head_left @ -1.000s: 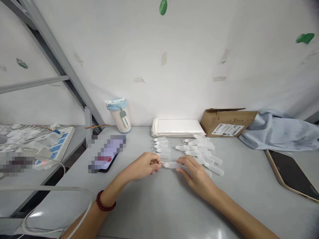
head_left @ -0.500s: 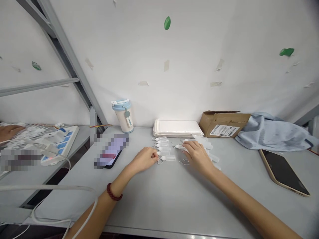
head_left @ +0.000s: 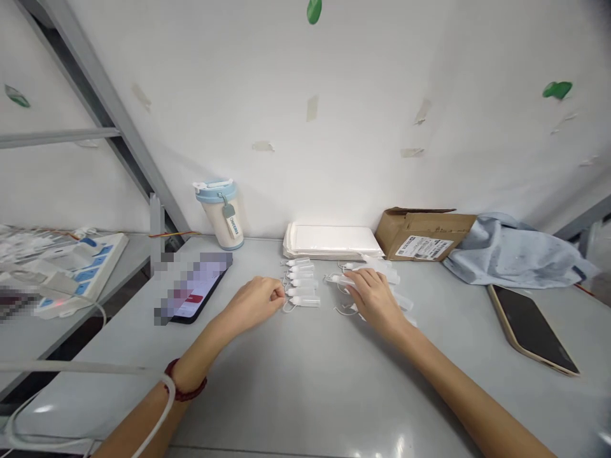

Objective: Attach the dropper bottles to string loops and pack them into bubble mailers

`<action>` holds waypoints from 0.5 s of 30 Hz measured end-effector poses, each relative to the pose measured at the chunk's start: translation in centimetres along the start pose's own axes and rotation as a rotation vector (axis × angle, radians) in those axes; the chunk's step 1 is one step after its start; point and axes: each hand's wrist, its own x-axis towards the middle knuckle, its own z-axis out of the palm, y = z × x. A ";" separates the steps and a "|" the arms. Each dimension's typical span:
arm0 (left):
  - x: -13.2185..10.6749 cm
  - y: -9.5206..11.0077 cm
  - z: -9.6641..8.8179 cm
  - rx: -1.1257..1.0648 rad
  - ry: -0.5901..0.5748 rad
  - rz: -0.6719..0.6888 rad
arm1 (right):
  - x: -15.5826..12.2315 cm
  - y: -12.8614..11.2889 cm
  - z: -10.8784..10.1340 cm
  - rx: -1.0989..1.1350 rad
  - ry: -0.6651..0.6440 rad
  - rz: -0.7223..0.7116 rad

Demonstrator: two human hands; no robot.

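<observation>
White translucent slim tubes [head_left: 304, 301]; left hand [head_left: 255, 302] curled together, grip of right hand [head_left: 375, 299] unclear.

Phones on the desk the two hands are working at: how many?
2. One phone, partly pixelated, lies left of the left hand; the other phone, dark-screened, lies at the right, in front of the crumpled cloth, which could hide more.
</observation>
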 end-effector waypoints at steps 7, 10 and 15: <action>-0.6 1.0 0.2 0.162 0.065 -0.053 | -0.2 -0.8 -1.0 0.113 0.113 0.054; -0.2 0.8 1.1 0.213 0.015 -0.027 | -0.3 -1.3 -1.2 0.192 0.123 0.061; 0.1 0.9 2.4 0.271 0.061 0.009 | -0.4 -1.9 -1.8 0.194 0.164 0.037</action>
